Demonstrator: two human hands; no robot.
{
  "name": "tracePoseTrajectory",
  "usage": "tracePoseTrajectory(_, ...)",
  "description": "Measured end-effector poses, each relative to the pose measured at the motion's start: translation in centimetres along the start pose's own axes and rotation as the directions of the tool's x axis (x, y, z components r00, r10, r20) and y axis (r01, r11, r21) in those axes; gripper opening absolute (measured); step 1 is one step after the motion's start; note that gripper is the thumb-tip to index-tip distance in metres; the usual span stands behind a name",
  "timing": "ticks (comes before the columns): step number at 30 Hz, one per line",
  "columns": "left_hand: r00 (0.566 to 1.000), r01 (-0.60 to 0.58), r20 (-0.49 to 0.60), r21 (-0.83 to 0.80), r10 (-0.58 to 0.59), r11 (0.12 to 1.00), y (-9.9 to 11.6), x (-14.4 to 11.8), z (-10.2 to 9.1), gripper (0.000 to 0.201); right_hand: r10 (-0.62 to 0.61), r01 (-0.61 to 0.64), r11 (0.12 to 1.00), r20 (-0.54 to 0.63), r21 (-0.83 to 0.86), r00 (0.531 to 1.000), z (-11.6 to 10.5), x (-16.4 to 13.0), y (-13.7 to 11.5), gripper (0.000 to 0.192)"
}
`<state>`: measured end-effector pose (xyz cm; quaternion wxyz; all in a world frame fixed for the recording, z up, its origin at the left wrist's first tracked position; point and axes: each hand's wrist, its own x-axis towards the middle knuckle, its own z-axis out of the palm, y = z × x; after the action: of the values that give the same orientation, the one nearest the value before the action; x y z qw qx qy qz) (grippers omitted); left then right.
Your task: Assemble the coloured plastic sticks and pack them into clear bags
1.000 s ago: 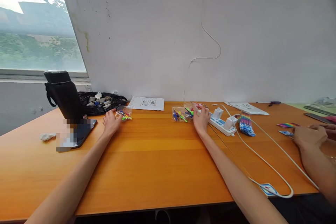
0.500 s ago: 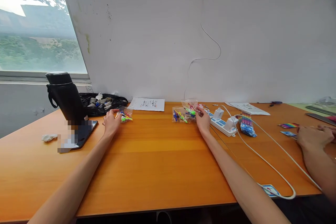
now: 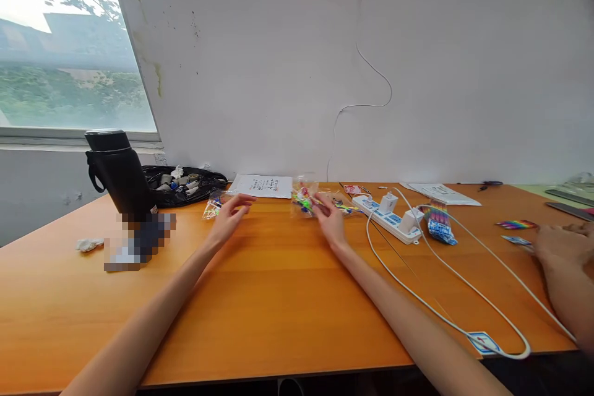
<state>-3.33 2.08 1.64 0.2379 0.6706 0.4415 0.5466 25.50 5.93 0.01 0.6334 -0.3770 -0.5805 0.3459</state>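
- Right hand (image 3: 330, 218) is pinching a small clear bag of coloured bits (image 3: 304, 200) between thumb and fingers, holding it just above the desk (image 3: 288, 297), left of the white power strip (image 3: 386, 218).
- Left hand (image 3: 231, 213) is hovering with fingers loosely spread and nothing in its grip, well left of the power strip.
- A second clear bag (image 3: 212, 206) is lying flat on the desk just beside the left hand, on the side away from the power strip; whether the fingers are touching it cannot be told.
- White cable (image 3: 445, 315) is looping from the power strip toward the near desk edge.
- Printed sheet (image 3: 262, 185) is lying behind both hands, left of the power strip, against the wall.
- Black flask (image 3: 116, 172) is standing upright far left of the power strip, with a black pouch (image 3: 185, 182) behind it.
- Another person's hand (image 3: 559, 244) is resting on the desk well right of the power strip, near striped packets (image 3: 515, 224).
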Motion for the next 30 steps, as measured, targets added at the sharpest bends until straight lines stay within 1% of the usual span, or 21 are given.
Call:
tracePoseTrajectory(1, 0.996, -0.007, 0.094, -0.023, 0.010, 1.000, 0.4, -0.3, 0.5, 0.029, 0.004, -0.007, 0.999, 0.084, 0.039, 0.996, 0.9, -0.8, -0.2, 0.049)
tracePoseTrajectory(3, 0.964, 0.011, 0.266, -0.071, 0.008, 0.997, 0.9, -0.8, 1.5, 0.034, -0.009, -0.015, 0.995, 0.241, 0.098, 0.970, 2.3, -2.2, -0.7, 0.051)
tracePoseTrajectory(4, 0.945, 0.030, 0.328, -0.098, 0.004, 0.995, 1.0, -1.1, 1.9, 0.036, -0.021, -0.015, 0.993, 0.303, 0.118, 0.953, 2.8, -2.7, -1.0, 0.051)
tracePoseTrajectory(5, 0.931, 0.048, 0.366, -0.122, 0.000, 0.991, 1.1, -1.2, 2.2, 0.037, -0.033, -0.014, 0.991, 0.353, 0.130, 0.935, 3.1, -3.2, -1.2, 0.052)
tracePoseTrajectory(6, 0.925, 0.063, 0.381, -0.142, -0.005, 0.988, 1.0, -1.4, 2.5, 0.038, -0.043, -0.011, 0.991, 0.391, 0.135, 0.919, 3.2, -3.4, -1.4, 0.052)
tracePoseTrajectory(8, 0.934, 0.076, 0.356, -0.158, -0.015, 0.985, 0.7, -1.3, 2.8, 0.037, -0.052, -0.004, 0.992, 0.449, 0.123, 0.892, 3.3, -3.7, -1.5, 0.053)
tracePoseTrajectory(10, 0.956, 0.062, 0.294, -0.142, -0.018, 0.988, 0.1, -1.1, 2.7, 0.035, -0.043, -0.003, 0.996, 0.492, 0.092, 0.870, 3.2, -3.6, -1.4, 0.057)
tracePoseTrajectory(12, 0.976, 0.043, 0.217, -0.092, -0.022, 0.995, -0.5, -0.7, 2.2, 0.033, -0.020, -0.004, 0.999, 0.511, 0.046, 0.859, 3.0, -3.5, -1.0, 0.059)
tracePoseTrajectory(14, 0.994, 0.008, 0.110, 0.015, -0.010, 1.000, -1.2, -0.2, 1.4, 0.030, -0.002, 0.004, 1.000, 0.509, -0.003, 0.861, 3.0, -3.4, -0.5, 0.060)
tracePoseTrajectory(16, 1.000, -0.022, 0.008, 0.153, 0.021, 0.988, -1.8, 0.1, 0.4, 0.026, 0.009, 0.017, 0.999, 0.507, -0.047, 0.862, 2.9, -3.4, -0.2, 0.058)
tracePoseTrajectory(18, 0.999, -0.007, -0.045, 0.256, 0.019, 0.967, -2.4, 0.2, -0.5, 0.024, 0.022, 0.023, 0.997, 0.518, -0.079, 0.855, 2.9, -3.4, 0.0, 0.057)
tracePoseTrajectory(20, 0.998, 0.049, -0.059, 0.332, -0.031, 0.942, -3.0, 0.2, -1.1, 0.024, 0.029, 0.032, 0.994, 0.532, -0.105, 0.846, 2.9, -3.5, 0.0, 0.056)
tracePoseTrajectory(22, 0.996, 0.090, -0.060, 0.441, -0.070, 0.893, -3.5, 0.1, -1.3, 0.027, 0.022, 0.054, 0.991, 0.543, -0.123, 0.839, 2.9, -3.6, -0.1, 0.055)
tracePoseTrajectory(26, 0.997, 0.079, -0.055, 0.673, -0.057, 0.736, -4.7, 0.0, -1.3, 0.039, 0.022, 0.082, 0.983, 0.556, -0.163, 0.831, 2.9, -3.8, -0.5, 0.054)
tracePoseTrajectory(28, 0.997, 0.075, -0.056, 0.733, -0.050, 0.676, -5.3, -0.1, -1.3, 0.045, 0.025, 0.093, 0.979, 0.563, -0.181, 0.826, 3.0, -3.9, -0.5, 0.053)
tracePoseTrajectory(30, 0.997, 0.081, -0.059, 0.768, -0.056, 0.635, -5.6, -0.1, -1.4, 0.048, 0.015, 0.119, 0.973, 0.565, -0.200, 0.825, 3.1, -3.9, -0.3, 0.053)
